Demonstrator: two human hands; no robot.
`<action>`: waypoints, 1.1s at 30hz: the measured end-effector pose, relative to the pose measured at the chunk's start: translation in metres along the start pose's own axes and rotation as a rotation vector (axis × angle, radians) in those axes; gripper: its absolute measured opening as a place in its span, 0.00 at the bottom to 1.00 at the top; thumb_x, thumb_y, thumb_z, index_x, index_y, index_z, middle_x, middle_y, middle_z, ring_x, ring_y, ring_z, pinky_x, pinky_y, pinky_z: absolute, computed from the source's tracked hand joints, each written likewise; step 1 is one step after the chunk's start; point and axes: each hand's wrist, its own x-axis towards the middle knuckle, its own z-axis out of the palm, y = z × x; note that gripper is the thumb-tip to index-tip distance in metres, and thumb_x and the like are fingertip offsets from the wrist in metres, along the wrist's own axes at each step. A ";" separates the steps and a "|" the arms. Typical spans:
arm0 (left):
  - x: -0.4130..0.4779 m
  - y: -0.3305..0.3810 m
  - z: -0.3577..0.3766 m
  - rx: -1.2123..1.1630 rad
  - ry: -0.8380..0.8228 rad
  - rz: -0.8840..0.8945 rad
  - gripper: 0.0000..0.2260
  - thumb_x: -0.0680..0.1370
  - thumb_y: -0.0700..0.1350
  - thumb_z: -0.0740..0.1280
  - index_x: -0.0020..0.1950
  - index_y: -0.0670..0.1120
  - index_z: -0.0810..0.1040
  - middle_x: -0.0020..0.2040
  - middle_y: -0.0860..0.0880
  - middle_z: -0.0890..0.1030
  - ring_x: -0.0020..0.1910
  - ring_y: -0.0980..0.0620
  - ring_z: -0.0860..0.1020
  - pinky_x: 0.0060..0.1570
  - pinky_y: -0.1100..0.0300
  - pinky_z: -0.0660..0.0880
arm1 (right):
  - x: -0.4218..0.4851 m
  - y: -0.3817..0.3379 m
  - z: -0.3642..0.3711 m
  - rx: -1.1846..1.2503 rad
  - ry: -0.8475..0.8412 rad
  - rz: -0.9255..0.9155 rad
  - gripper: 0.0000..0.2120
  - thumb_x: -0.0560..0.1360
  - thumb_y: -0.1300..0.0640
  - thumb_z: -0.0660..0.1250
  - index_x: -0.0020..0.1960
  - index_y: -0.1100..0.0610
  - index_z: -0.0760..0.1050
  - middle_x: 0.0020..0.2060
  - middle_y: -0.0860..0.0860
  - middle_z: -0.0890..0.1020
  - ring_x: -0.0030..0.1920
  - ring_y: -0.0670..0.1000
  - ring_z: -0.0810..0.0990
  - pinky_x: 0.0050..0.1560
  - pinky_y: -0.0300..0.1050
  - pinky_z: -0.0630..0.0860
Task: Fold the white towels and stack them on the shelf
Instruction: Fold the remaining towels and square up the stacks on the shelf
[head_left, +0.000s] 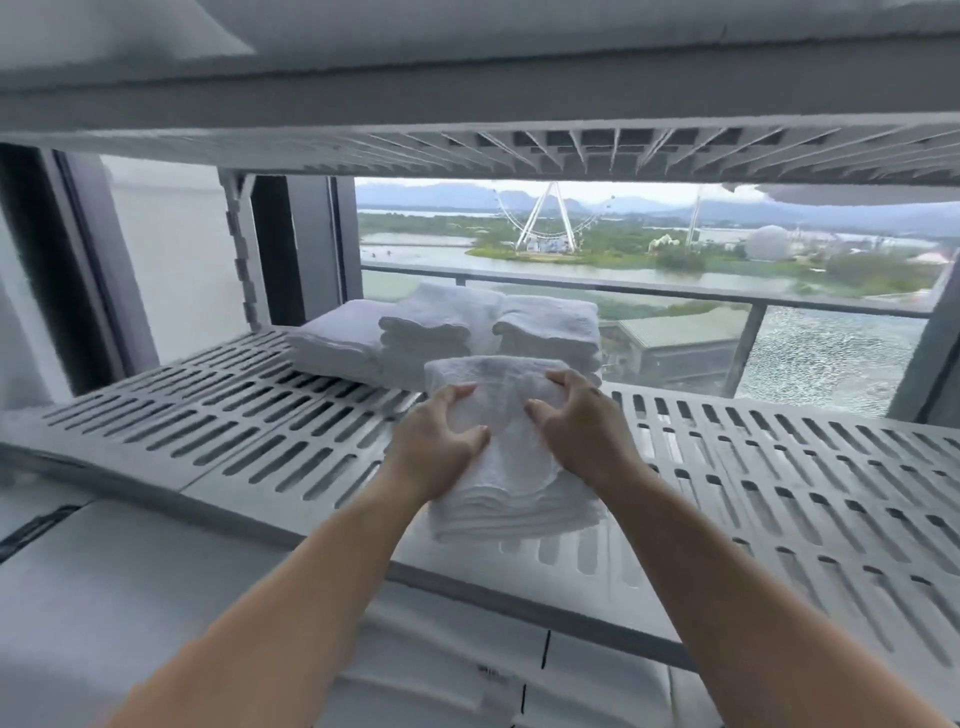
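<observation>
Evidently the placing step is in hand: the left hand and right hand both grip the top of a folded towel stack, fingers and thumbs curled into the cloth. It sits on the slatted shelf at its front edge. Three finished piles line the back edge. Next, I judge, slide it back beside them and let go without rumpling the folds.

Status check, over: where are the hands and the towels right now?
Grips: left hand and right hand both hold the front towel stack. Stack rests on the slatted shelf. Close behind it, other folded towels.
</observation>
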 end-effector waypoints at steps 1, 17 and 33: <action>0.003 -0.008 -0.009 -0.009 0.030 -0.003 0.23 0.75 0.49 0.72 0.70 0.57 0.74 0.62 0.54 0.79 0.62 0.52 0.77 0.64 0.58 0.71 | 0.003 -0.009 0.010 0.003 -0.001 -0.010 0.24 0.75 0.45 0.69 0.69 0.49 0.73 0.59 0.54 0.82 0.61 0.57 0.79 0.58 0.44 0.71; 0.095 -0.108 -0.120 -0.056 0.298 -0.114 0.19 0.74 0.50 0.67 0.64 0.63 0.77 0.56 0.56 0.80 0.55 0.51 0.79 0.57 0.52 0.78 | 0.093 -0.113 0.155 0.174 -0.127 -0.139 0.27 0.76 0.46 0.68 0.73 0.49 0.69 0.63 0.54 0.79 0.63 0.56 0.77 0.65 0.48 0.72; 0.230 -0.176 -0.218 -0.138 0.278 0.101 0.20 0.73 0.43 0.71 0.63 0.59 0.79 0.60 0.55 0.79 0.56 0.55 0.79 0.59 0.52 0.79 | 0.174 -0.191 0.256 0.400 0.104 -0.029 0.22 0.73 0.51 0.73 0.64 0.41 0.71 0.54 0.50 0.80 0.50 0.54 0.81 0.51 0.49 0.79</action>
